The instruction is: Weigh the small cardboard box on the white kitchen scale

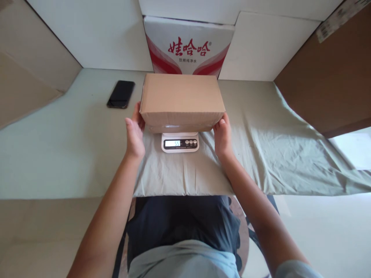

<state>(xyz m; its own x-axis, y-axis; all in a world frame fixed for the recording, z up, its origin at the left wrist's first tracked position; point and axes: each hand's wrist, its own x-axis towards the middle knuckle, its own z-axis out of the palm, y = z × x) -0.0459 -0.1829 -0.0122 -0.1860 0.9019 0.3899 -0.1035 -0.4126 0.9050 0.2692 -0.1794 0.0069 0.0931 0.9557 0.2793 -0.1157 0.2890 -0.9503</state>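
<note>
A closed brown cardboard box [182, 94] is over a small white kitchen scale [180, 148], whose lit display shows digits that look like 55. The box covers the scale's platform, so I cannot tell how much of its weight rests there. At the box's left side is my left hand [135, 135], its thumb raised and its other fingers partly hidden against the cardboard. My right hand [222, 135] grips the lower right corner, with its fingertips partly out of sight. Both hands hold the box between them.
A black smartphone [121, 94] lies left of the box on the pale green cloth [72, 154]. Behind stands a white and red carton [189, 46] among white panels. Large brown cardboard [327, 77] flanks the right side, and more cardboard [31, 65] the left. The cloth is wrinkled at right.
</note>
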